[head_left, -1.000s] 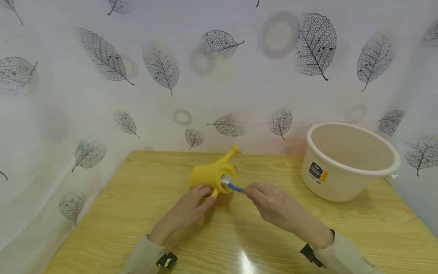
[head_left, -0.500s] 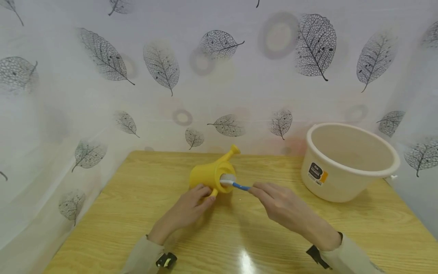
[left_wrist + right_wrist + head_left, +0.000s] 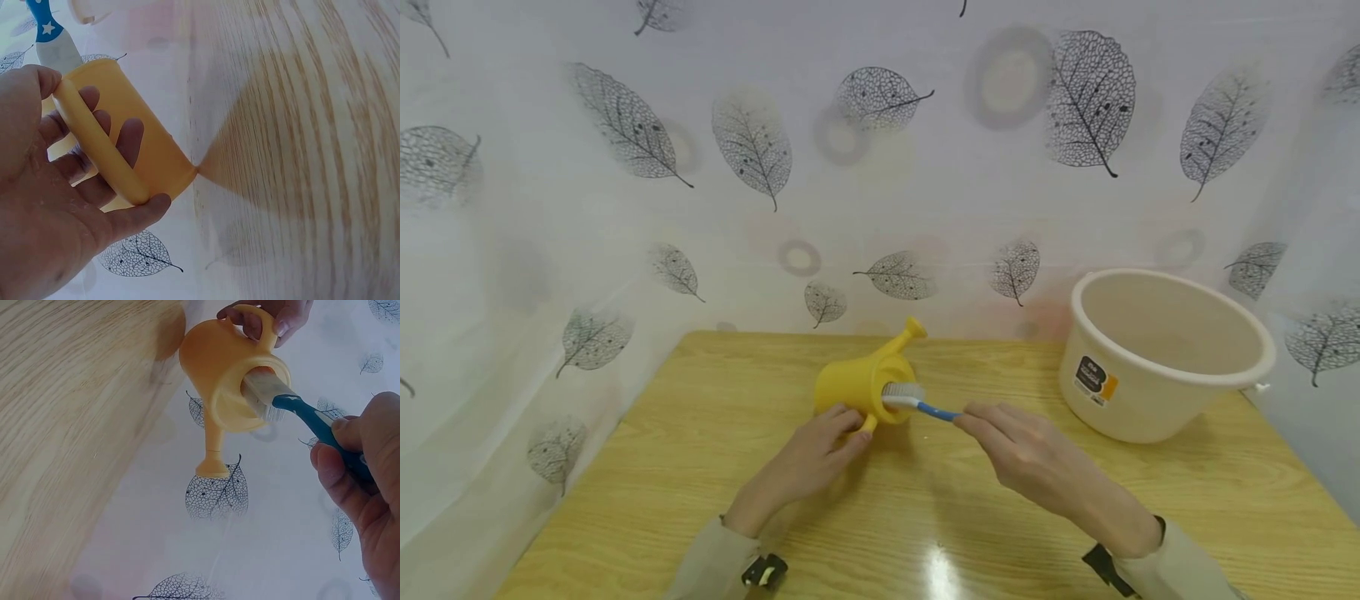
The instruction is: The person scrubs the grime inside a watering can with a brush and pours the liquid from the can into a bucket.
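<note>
A yellow watering can (image 3: 847, 384) is tipped on its side, its open mouth turned to the right and its spout pointing up and back. My left hand (image 3: 808, 454) grips it by the handle (image 3: 100, 140), fingers passed through the loop in the left wrist view. In my right hand (image 3: 1037, 454) is a brush with a blue handle (image 3: 319, 425) and a white head (image 3: 901, 400), pinched between thumb and fingers. Part of the bristle head sits inside the can's mouth; the rest shows outside the rim.
On the right of the wooden table (image 3: 700, 433) stands a large cream bucket (image 3: 1127, 400) with a label on its side. A pale curtain (image 3: 865, 192) with a leaf print hangs behind the table and along its sides.
My right hand has drawn back to the right, pulling the brush partly out of the watering can, so more of its head shows. The left hand and the can have stayed in place.
</note>
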The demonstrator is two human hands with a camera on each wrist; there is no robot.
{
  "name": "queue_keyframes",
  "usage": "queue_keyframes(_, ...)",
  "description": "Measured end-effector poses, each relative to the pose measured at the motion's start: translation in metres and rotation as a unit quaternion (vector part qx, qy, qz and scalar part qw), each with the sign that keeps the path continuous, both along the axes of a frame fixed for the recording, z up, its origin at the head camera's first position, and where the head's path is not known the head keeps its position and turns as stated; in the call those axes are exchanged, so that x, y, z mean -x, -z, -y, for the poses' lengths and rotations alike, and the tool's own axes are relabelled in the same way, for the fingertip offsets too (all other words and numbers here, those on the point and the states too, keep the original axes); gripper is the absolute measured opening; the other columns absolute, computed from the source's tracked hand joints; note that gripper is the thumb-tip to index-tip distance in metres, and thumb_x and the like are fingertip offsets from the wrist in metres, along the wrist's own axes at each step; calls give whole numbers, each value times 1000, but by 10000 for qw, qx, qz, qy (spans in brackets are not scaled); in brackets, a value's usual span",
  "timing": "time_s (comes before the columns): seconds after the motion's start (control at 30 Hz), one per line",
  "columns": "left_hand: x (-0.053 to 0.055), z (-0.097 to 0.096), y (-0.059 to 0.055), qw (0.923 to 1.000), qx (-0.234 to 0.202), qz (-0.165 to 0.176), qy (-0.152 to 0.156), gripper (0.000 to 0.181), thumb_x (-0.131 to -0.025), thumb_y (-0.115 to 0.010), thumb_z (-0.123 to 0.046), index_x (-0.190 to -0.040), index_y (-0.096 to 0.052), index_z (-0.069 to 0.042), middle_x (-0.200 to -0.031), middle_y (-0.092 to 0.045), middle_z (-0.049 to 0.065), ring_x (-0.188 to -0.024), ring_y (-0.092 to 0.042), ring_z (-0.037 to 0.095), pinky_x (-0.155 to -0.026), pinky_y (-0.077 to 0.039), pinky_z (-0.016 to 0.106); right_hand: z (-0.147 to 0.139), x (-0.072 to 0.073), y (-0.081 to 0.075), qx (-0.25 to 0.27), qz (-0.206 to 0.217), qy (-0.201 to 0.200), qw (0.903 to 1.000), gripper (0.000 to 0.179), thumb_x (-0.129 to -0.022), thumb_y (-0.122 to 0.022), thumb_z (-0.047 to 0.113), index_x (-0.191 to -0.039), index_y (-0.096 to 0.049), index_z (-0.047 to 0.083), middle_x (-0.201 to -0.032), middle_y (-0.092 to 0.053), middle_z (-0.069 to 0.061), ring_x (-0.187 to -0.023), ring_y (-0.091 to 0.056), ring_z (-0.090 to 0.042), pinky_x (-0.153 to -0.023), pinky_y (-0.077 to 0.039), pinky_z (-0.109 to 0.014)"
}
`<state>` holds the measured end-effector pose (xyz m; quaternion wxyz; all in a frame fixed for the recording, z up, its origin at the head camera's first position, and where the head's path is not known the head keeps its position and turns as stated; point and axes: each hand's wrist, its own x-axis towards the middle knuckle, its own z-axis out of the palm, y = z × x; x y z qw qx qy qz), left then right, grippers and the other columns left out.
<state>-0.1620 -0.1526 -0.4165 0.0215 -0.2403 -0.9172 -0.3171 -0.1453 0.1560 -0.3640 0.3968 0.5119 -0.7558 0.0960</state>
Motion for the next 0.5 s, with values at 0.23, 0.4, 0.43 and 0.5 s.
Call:
queue_keyframes(0.23, 0, 0, 1, 10000, 30, 54, 7, 19, -106, -53, -39, -105, -65, -25, -101, -57, -11, -86, -51, 8, -78, -46, 27, -3, -1, 0, 1, -30, -23, 10000, 34, -107, -35, 2, -107, -69, -2, -100, -72, -8, -84, -71, -16, -75, -60, -25)
queue_keyframes(0.4, 0, 0, 2, 9999, 56, 83, -15, 19, -106, -53, -40, -105, -65, -25, -101, -57, -11, -87, -51, 8, -79, -46, 28, -4, 0, -1, 97, -207, -127, 9997, 33, -106, -36, 1, -106, -69, -2, -99, -72, -8, -82, -71, -16, -72, -59, -25)
queue_keyframes(0.43, 0, 0, 2, 9999, 55, 82, -20, 18, -106, -53, -39, -105, -65, -26, -102, -57, -11, -87, -51, 8, -79, -47, 28, -4, 0, -1, 121, -226, -150, 9996, 33, -105, -37, 1, -106, -69, -2, -99, -72, -9, -82, -71, -17, -72, -59, -25)
queue_keyframes(0.5, 0, 0, 2, 10000, 60, 67, -16, 19, -106, -53, -39, -106, -65, -25, -102, -57, -11, -88, -52, 8, -79, -47, 28, -5, 0, -1, 172, -264, -180, 9993, 33, -105, -37, 1, -106, -69, -2, -99, -72, -9, -81, -71, -16, -71, -59, -25)
